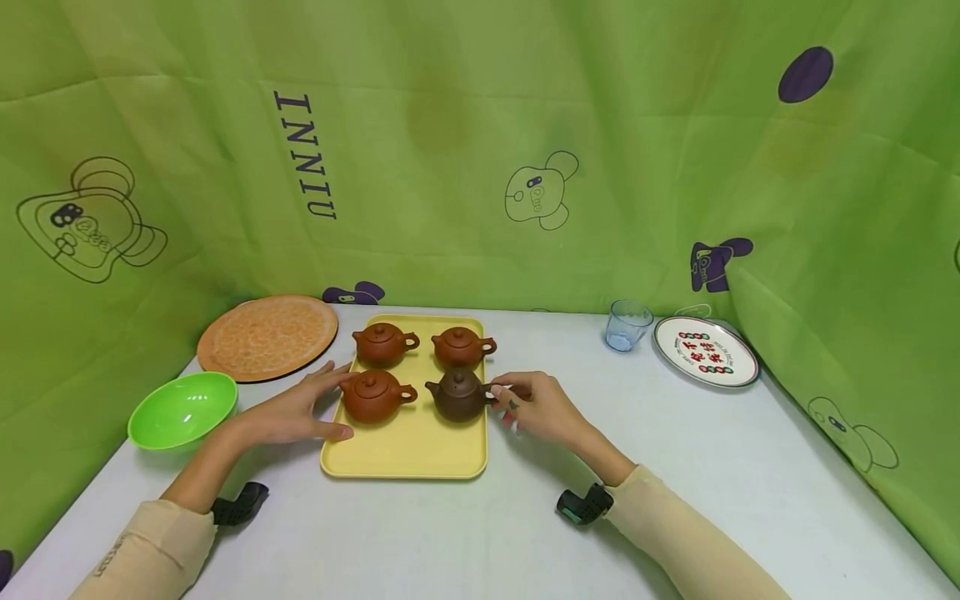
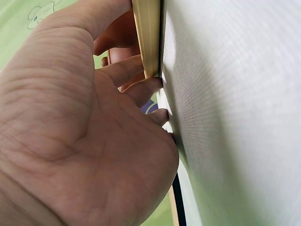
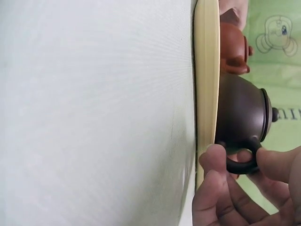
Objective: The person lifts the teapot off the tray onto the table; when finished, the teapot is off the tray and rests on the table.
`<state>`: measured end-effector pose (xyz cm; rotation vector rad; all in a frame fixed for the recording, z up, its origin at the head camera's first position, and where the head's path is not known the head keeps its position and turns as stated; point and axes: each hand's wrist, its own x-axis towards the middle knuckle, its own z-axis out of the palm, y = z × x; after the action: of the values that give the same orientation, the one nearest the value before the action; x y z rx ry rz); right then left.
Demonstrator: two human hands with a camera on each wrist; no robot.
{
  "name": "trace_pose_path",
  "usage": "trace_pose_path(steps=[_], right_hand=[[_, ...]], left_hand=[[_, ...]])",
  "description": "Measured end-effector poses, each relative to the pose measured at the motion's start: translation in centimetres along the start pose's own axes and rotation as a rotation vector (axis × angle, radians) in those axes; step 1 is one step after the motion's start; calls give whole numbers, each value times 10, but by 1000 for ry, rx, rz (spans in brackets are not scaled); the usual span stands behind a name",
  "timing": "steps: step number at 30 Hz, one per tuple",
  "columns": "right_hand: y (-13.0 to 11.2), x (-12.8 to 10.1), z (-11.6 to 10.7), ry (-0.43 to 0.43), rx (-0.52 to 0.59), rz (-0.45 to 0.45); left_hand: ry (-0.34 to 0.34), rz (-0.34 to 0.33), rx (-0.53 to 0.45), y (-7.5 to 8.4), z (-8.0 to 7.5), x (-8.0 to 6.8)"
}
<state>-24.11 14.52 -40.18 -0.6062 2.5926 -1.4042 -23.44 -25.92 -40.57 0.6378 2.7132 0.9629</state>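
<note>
A yellow tray (image 1: 408, 457) on the white table carries three reddish-brown teapots and one dark brown teapot (image 1: 457, 397). My right hand (image 1: 504, 395) pinches the dark teapot's ring handle (image 3: 242, 165) at the tray's right edge (image 3: 207, 94). My left hand (image 1: 330, 404) lies at the tray's left edge (image 2: 148, 33) with straight fingers. Its thumb rests on the rim and its fingers reach beside the front-left reddish teapot (image 1: 372, 397). The two other reddish teapots (image 1: 382, 343) (image 1: 459, 347) stand at the back of the tray.
A green bowl (image 1: 182, 408) sits at the left table edge, with a round orange plate (image 1: 267, 336) behind it. A clear bluish glass (image 1: 627, 323) and a printed white plate (image 1: 705, 351) stand at the back right. Green cloth walls the table in.
</note>
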Motion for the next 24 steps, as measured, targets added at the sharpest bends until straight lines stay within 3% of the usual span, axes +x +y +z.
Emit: trace_pose_path(steps=[24], right_hand=[[-2, 0, 2, 19, 60, 58]], left_hand=[[0, 16, -3, -2, 1, 0]])
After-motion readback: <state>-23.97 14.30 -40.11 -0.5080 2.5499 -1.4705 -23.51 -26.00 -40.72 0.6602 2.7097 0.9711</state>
